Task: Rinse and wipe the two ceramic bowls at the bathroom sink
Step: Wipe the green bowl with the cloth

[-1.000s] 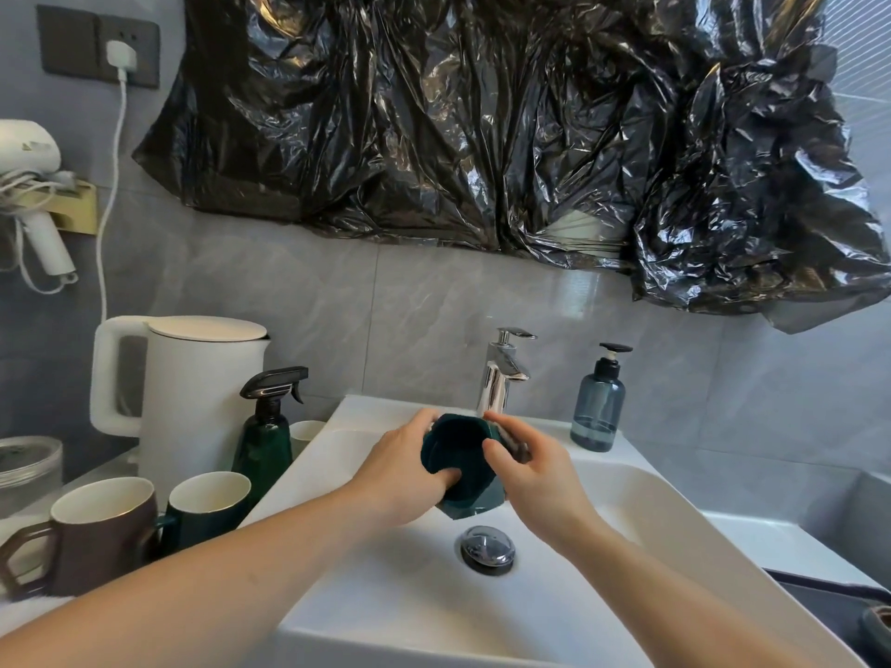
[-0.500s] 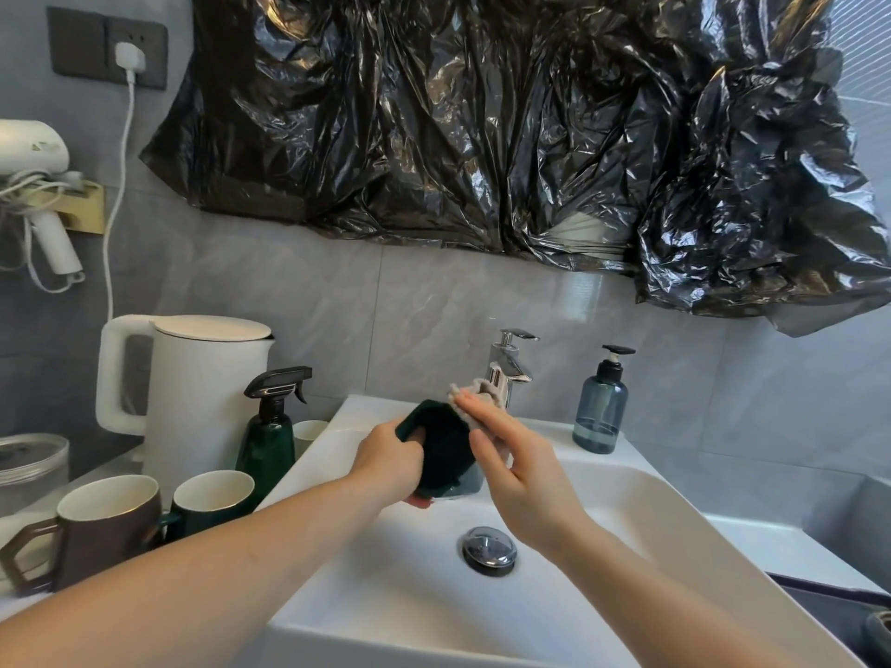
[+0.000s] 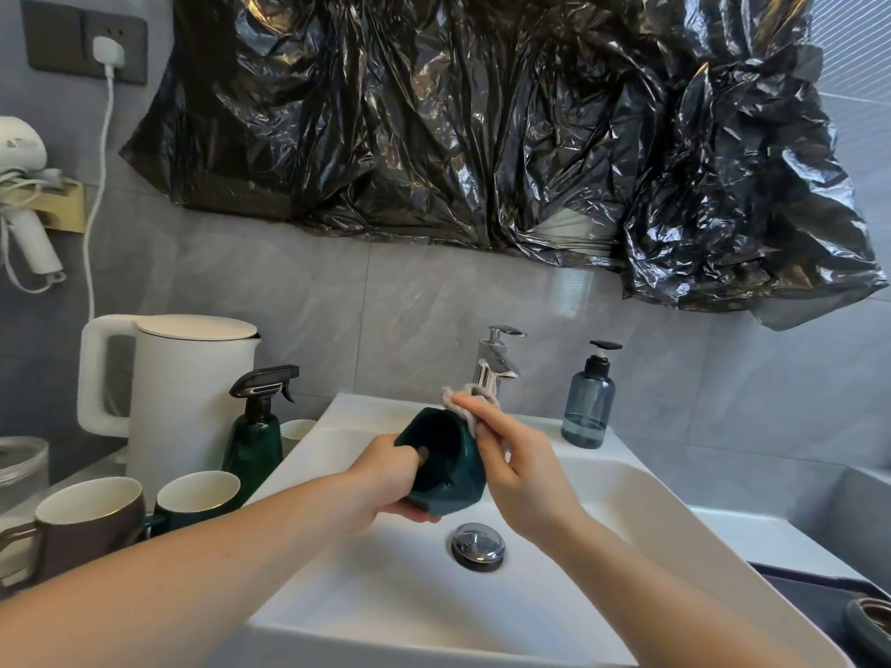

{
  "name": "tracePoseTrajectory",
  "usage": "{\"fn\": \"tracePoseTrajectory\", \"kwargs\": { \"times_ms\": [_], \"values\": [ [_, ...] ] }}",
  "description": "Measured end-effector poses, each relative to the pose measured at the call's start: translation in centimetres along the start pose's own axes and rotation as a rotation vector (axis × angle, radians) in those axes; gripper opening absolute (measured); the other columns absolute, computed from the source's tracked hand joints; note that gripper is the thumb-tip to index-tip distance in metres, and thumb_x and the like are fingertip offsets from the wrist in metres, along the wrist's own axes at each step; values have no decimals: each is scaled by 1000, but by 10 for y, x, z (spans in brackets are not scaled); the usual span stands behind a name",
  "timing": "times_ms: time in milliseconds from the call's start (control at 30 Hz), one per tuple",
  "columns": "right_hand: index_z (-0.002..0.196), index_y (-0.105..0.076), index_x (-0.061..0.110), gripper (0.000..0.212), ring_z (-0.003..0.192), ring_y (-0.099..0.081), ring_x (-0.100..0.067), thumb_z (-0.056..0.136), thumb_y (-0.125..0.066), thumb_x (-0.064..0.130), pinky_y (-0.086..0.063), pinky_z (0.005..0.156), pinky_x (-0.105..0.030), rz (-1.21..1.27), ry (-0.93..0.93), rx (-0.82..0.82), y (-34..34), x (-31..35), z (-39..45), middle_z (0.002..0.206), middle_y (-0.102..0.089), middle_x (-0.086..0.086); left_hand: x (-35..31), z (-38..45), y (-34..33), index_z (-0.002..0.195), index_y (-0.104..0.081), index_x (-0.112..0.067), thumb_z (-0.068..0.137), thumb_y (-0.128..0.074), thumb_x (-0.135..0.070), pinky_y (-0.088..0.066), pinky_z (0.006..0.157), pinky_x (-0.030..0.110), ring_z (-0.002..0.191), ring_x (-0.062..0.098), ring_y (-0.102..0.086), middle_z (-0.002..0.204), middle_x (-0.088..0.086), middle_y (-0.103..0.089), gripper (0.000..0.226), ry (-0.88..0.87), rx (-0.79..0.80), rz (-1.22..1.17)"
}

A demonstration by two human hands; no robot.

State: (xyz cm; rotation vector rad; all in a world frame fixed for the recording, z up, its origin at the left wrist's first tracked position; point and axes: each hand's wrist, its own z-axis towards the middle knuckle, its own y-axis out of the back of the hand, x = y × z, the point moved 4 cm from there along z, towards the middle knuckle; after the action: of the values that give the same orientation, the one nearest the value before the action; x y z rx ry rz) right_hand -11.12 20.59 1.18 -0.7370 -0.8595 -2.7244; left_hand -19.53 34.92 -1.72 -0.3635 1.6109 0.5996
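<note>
My left hand (image 3: 385,479) grips a dark green ceramic bowl (image 3: 451,494) over the white sink (image 3: 651,503), thumb inside the rim. The bowl lies tilted on its side with its opening turned left. With my right hand (image 3: 525,474) I hold a beige cloth (image 3: 463,395) against the bowl's upper outer wall, just below the chrome tap (image 3: 494,364). No water is visibly running. A dark dish (image 3: 868,624), perhaps the second bowl, is cut off at the bottom right corner.
The drain plug (image 3: 477,544) sits in the basin below the bowl. A blue soap bottle (image 3: 588,407) stands right of the tap. On the left counter are a green spray bottle (image 3: 255,436), a white kettle (image 3: 183,392), a brown mug (image 3: 91,523) and a green mug (image 3: 197,499).
The bowl has been tipped from facing me to lying on its side. My right hand has slid up with the cloth from the bowl's right side to its upper rim.
</note>
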Motion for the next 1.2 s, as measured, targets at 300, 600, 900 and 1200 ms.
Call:
{"fn": "tracePoseTrajectory", "kwargs": {
  "times_ms": [300,600,900,1200],
  "values": [
    [149,-54,29,58,142,-39,9,95,-73,22,-40,116,-22,-72,94,75,-13,9,-4,155,-45,23,8,16,25,126,-61,0,104,-31,-6,-59,45,27,60,33,-76,104,22,-70,37,167,-154,-397],
    [155,-40,31,58,148,-26,9,101,-63,23,-28,122,-20,-59,28,61,-8,6,-5,160,-34,24,12,13,3,132,-67,-11,104,-42,-7,-66,79,36,98,27,-79,116,12,-78,37,70,128,-249],
    [146,-46,36,75,128,-50,7,80,-82,31,-44,99,-6,18,-103,19,-7,1,-6,138,-50,23,5,16,9,132,-60,-23,104,-52,-8,-66,70,41,85,31,-80,119,10,-74,33,-166,54,-33],
    [120,-74,36,47,117,-59,6,76,-62,24,-47,97,-11,-85,-104,82,-6,-3,-9,123,-65,28,4,17,13,109,-65,-43,89,-71,-41,-60,88,40,99,11,-70,103,-13,-75,21,-478,-18,466]
  ]
}}
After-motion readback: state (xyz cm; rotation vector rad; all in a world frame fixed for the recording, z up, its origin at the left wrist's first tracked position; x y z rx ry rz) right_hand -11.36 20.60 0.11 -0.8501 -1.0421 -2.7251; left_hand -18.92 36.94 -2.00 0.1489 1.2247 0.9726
